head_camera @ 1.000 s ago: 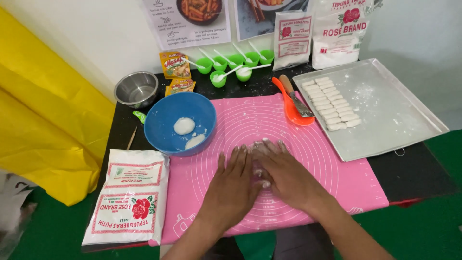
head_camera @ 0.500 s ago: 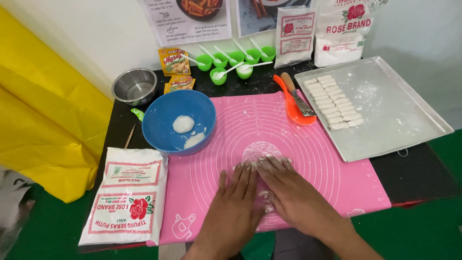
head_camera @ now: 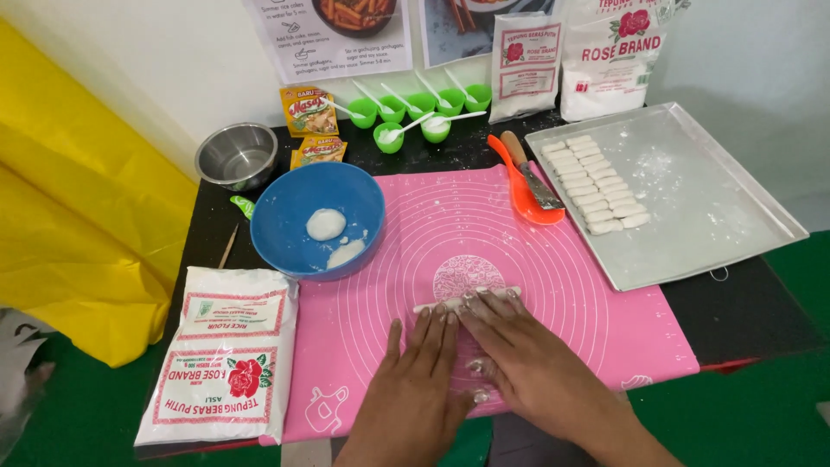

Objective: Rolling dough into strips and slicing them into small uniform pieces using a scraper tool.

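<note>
Low in the centre of the frame, the left hand (head_camera: 422,372) and right hand (head_camera: 519,359) lay flat and open, fingertips pressing a thin white dough rope (head_camera: 467,299) on the pink silicone mat (head_camera: 553,259). The rope ran left to right, its right end tilted slightly up. At upper right, a metal tray (head_camera: 718,199) already held rows of cut dough pieces (head_camera: 598,186); two dough lumps (head_camera: 327,225) remained in the blue bowl (head_camera: 285,216), so rolling seemed partway done.
</note>
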